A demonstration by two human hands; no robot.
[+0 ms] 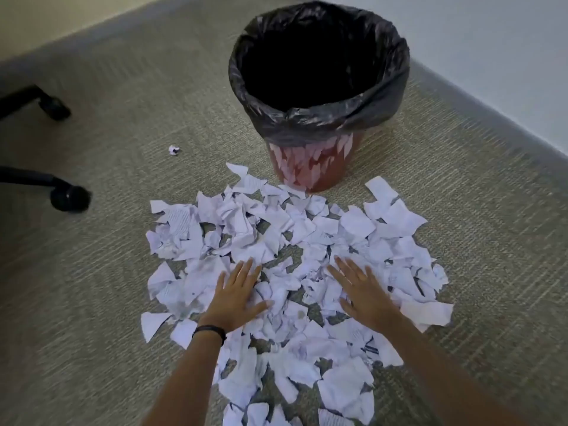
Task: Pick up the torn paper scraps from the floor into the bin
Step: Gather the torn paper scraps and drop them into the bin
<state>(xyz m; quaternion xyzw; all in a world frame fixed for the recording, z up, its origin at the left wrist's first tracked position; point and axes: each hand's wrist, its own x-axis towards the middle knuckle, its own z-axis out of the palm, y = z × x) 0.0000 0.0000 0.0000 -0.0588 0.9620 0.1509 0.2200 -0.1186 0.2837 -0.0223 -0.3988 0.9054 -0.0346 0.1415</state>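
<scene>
You have two hands in view and one bin. Your left hand (pixel 236 295) lies flat, palm down, fingers spread, on the near-left part of the paper scraps (pixel 295 272); a dark band (pixel 209 330) circles that wrist. Your right hand (pixel 361 292) lies flat in the same way on the near-right part of the pile. Neither hand grasps anything: both are released, with the fingers extended over the paper and nothing enclosed.

The scraps form one wide, loose pile on the carpet (pixel 92 272), too many pieces to count. The pile extends from beyond your fingertips to the base of the bin, and back past both forearms toward the lower edge of the view. Scraps also lie between your hands and to the outside of each. One small crumpled scrap (pixel 174 149) lies apart from the pile, to its far left.

The bin (pixel 316 96) stands upright beyond the pile, lined with one black bag (pixel 387 96) folded over its rim. Its reddish lower wall touches the far edge of the scraps.

Two black chair casters (pixel 69 198) stand at the left, well apart from the pile.
</scene>
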